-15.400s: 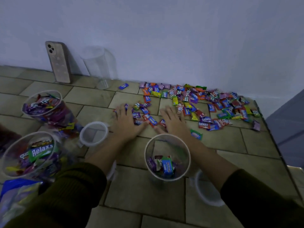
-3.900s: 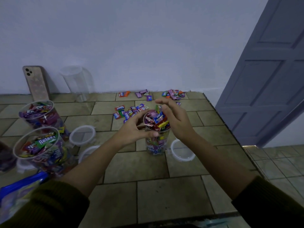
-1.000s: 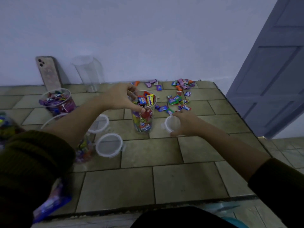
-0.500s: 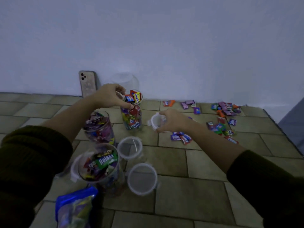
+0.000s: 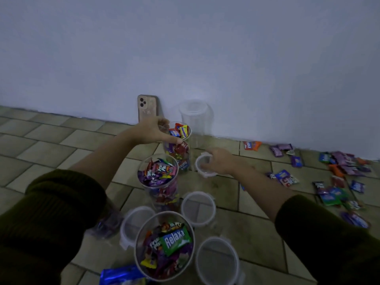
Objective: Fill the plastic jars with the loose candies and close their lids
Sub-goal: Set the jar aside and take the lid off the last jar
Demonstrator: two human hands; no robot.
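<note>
Plastic jar (image 5: 178,150): full, upright on the desk (image 5: 255,239) near the wall.
Left hand (image 5: 150,131): fingers grip its rim.
Right hand (image 5: 221,161): fingers hold a lid (image 5: 202,163) beside it.
Loose candies (image 5: 337,182): at the right.

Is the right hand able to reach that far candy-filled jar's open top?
Probably yes: the right hand, holding a clear round lid, is beside the candy-filled clear plastic jar; only the left hand grips its opposite rim.

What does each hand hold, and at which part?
The left hand grips the far jar at its rim; the right hand holds a lid by its edge.
</note>
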